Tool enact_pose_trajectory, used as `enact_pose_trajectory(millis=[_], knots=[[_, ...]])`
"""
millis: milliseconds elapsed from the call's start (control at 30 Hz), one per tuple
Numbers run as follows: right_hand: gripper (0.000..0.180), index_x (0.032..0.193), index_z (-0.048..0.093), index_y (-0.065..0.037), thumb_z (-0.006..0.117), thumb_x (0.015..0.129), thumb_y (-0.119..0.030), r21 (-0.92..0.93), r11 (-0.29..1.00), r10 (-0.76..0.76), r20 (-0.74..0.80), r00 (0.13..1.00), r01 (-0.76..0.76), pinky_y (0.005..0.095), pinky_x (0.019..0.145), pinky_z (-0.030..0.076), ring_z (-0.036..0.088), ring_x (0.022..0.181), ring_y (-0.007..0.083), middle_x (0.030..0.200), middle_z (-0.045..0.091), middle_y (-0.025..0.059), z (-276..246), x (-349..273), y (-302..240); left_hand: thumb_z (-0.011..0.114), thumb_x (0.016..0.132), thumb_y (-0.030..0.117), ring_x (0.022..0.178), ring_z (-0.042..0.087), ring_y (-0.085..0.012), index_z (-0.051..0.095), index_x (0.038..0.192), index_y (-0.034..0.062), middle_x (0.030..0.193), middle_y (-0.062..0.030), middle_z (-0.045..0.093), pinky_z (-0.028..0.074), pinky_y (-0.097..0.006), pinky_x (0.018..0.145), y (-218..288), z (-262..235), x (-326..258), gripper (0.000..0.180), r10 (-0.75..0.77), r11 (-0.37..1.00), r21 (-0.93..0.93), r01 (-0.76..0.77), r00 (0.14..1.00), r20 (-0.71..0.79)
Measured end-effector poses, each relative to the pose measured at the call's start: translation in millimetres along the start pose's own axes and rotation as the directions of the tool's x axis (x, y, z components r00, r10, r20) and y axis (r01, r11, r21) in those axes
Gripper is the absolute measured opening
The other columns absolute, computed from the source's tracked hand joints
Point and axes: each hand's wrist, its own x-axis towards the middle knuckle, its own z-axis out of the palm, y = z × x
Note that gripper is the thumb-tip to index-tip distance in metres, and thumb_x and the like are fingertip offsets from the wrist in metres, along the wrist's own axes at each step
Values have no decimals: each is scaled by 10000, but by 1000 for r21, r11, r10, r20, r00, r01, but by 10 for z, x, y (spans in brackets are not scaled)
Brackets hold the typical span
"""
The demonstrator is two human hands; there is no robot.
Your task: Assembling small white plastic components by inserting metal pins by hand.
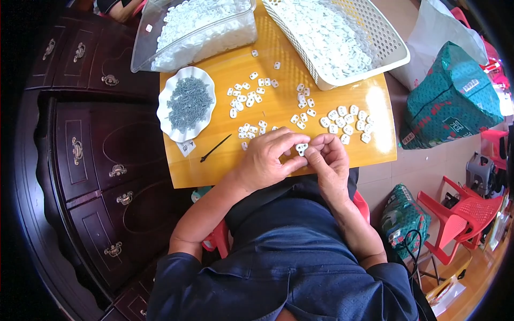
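Observation:
Close to the table's near edge, my left hand (267, 156) and my right hand (330, 163) meet around a small white plastic piece with dark holes (302, 147). The left thumb and fingers pinch it from one side, the right thumb and fingertips from the other. Whether it is one piece or two joined cannot be made out. Loose white pieces with two holes (247, 131) lie beside my left hand. Rounder white pieces (348, 119) are spread beyond my right hand. A black screwdriver-like stick (216, 148) rests left of my left hand.
A scalloped white dish (209, 108) of grey screws or pins stands at the table's left. At the back are a clear bin (214, 38) and a perforated white basket (393, 45), both full of white pieces. Dark drawers (88, 171) flank the left; teal bags (447, 101) stand right.

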Motion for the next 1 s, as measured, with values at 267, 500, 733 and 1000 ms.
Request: enact_pose_trajectory(millis=[267, 500, 733, 1000], knots=[[129, 1157, 577, -33, 630, 1040, -49, -6, 1000, 26, 33, 999, -26, 198, 748, 468, 583, 868, 34, 979, 630, -27, -63, 27, -6, 838, 782, -5, 647, 638, -152, 725, 1125, 49, 841, -54, 664, 521, -294, 584, 36, -36, 28, 365, 40, 998, 50, -41, 999, 16], [154, 1056, 645, -27, 594, 1081, -171, -144, 978, 171, 151, 974, -150, 208, 744, 472, 568, 838, 27, 934, 652, -39, -116, 44, -111, 841, 791, 13, 631, 631, -135, 728, 1130, 47, 793, -50, 647, 506, -291, 551, 53, -91, 39, 358, 35, 999, 17, -36, 996, 83], [140, 1034, 645, -21, 599, 1070, -149, -190, 975, 138, 117, 983, -114, 212, 727, 501, 595, 812, 38, 920, 661, -29, -95, 23, -133, 855, 791, 76, 668, 674, -201, 723, 1146, 42, 816, -75, 669, 537, -325, 585, 153, -93, 36, 380, 76, 987, 142, -80, 997, 31], [123, 986, 653, -26, 624, 1043, -131, -143, 984, 122, 102, 987, -107, 207, 732, 489, 583, 806, 33, 884, 652, -37, -73, 14, -93, 846, 780, 141, 775, 724, -282, 714, 1104, 52, 888, -105, 719, 581, -379, 655, 234, -50, -32, 361, 113, 905, 410, -110, 993, 17]])
